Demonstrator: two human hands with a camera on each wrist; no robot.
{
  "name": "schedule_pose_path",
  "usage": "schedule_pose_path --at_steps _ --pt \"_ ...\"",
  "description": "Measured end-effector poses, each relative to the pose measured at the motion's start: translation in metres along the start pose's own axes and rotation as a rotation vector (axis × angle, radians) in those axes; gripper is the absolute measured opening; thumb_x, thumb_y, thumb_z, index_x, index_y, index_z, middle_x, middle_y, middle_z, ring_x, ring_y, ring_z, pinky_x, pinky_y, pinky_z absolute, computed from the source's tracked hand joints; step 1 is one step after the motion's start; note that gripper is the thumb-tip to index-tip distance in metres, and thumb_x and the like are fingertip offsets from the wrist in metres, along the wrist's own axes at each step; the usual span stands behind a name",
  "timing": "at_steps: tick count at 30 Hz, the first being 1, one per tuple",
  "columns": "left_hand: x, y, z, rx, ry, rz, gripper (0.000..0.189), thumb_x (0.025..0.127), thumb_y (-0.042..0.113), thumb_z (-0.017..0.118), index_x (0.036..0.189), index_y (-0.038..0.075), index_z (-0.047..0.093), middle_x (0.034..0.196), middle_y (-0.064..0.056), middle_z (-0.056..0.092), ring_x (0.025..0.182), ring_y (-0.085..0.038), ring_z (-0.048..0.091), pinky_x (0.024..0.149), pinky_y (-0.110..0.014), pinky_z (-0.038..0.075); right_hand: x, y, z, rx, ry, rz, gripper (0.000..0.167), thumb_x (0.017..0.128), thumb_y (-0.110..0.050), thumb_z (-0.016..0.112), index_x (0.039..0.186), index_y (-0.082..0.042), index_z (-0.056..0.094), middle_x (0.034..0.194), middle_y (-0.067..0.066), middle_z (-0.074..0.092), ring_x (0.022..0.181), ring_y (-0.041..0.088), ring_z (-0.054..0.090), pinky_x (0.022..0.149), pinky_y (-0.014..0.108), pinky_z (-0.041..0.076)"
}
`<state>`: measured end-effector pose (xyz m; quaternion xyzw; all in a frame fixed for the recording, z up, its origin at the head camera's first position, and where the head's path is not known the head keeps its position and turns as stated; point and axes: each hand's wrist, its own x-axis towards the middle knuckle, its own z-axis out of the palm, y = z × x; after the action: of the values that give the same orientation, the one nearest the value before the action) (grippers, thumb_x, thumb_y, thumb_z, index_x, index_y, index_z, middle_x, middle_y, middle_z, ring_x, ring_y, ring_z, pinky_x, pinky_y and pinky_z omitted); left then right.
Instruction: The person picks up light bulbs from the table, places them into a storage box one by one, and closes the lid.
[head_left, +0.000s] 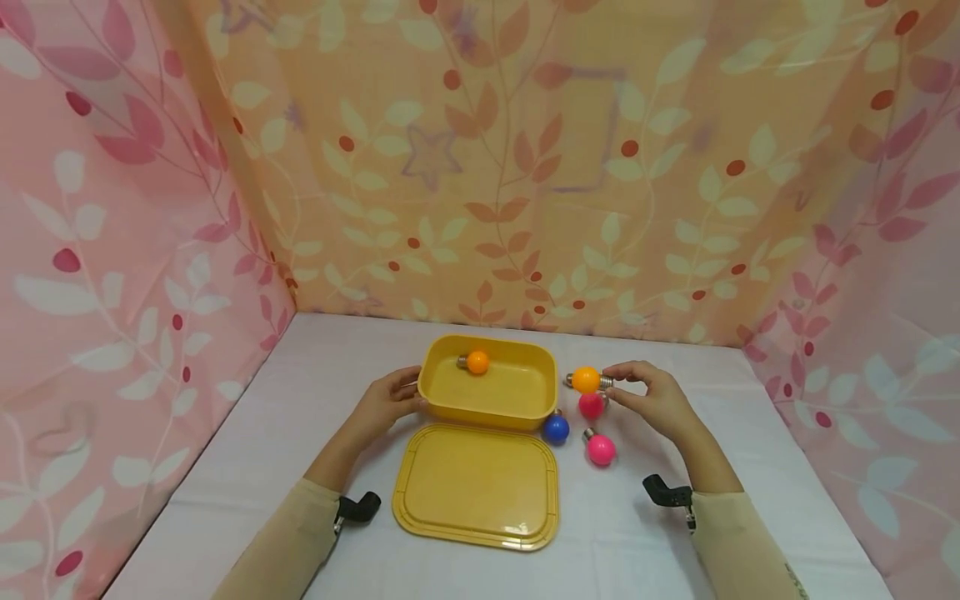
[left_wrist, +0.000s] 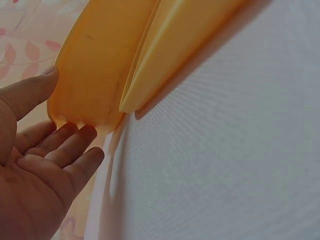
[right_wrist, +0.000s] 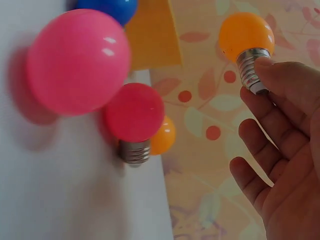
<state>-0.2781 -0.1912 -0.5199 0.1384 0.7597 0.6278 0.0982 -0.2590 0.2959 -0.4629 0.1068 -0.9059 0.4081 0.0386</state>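
"And what is met nearest on the tabletop (head_left: 600, 533)?"

"The yellow lid (head_left: 476, 487), laid flat! Off its right edge, a pink bulb (head_left: 601, 450) is spotted, then a blue bulb (head_left: 556, 429), placed just beside the front right corner of the yellow box (head_left: 498, 392)."

"Farther in, how are the hands placed?"

"The box's left end is touched by the left hand (head_left: 386, 398), its fingers loosely spread. Across on the right, an orange bulb (right_wrist: 246, 37) is pinched by its metal base in the right hand (head_left: 656, 400), between thumb and fingers, held off the tabletop!"

"Anything beneath or beyond?"

"A red bulb (head_left: 592, 406) is seen lying near, with a second orange bulb (right_wrist: 164, 136) partly hidden behind it. Inside the box, another small orange bulb (head_left: 477, 362) is lodged towards the back. Farthest off, leaf-patterned fabric (head_left: 480, 167) is hung."
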Motion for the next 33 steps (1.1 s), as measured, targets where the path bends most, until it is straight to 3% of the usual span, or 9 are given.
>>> schedule_pose_path --at_steps 15,24,29,33 --pt "-0.001 0.001 0.001 -0.001 0.003 -0.008 0.075 0.093 0.018 0.078 0.156 0.004 0.039 0.157 -0.021 0.044 0.141 -0.037 0.050 0.101 -0.032 0.055 0.036 -0.057 -0.016 -0.093 -0.084 -0.111 0.033 0.091 -0.038 0.079 0.120 -0.022 0.073 0.125 0.002 0.068 0.119 0.030 0.054 0.101 0.061 0.045" --pt "-0.001 0.003 0.001 0.000 0.015 -0.010 0.072 0.095 0.012 0.075 0.156 0.003 0.039 0.156 -0.022 0.046 0.140 -0.037 0.050 0.101 -0.031 0.055 0.063 -0.086 -0.009 -0.092 -0.176 -0.198 0.029 0.090 -0.037 0.080 0.117 -0.026 0.074 0.115 -0.005 0.071 0.114 0.024 0.059 0.104 0.055 0.048" --pt "-0.001 0.000 0.001 0.003 0.008 -0.004 0.074 0.094 0.016 0.076 0.156 0.003 0.039 0.157 -0.022 0.044 0.141 -0.038 0.049 0.102 -0.033 0.055 0.073 -0.099 -0.002 -0.101 -0.222 -0.207 0.029 0.091 -0.033 0.080 0.118 -0.023 0.074 0.114 -0.005 0.071 0.114 0.023 0.059 0.105 0.055 0.048" --pt "-0.001 0.001 0.002 -0.005 0.006 -0.005 0.075 0.094 0.017 0.077 0.157 0.003 0.038 0.157 -0.022 0.044 0.141 -0.038 0.049 0.103 -0.033 0.054 0.081 -0.108 0.003 -0.106 -0.251 -0.212 0.027 0.091 -0.034 0.080 0.117 -0.028 0.075 0.114 -0.009 0.070 0.116 0.022 0.056 0.106 0.054 0.047"
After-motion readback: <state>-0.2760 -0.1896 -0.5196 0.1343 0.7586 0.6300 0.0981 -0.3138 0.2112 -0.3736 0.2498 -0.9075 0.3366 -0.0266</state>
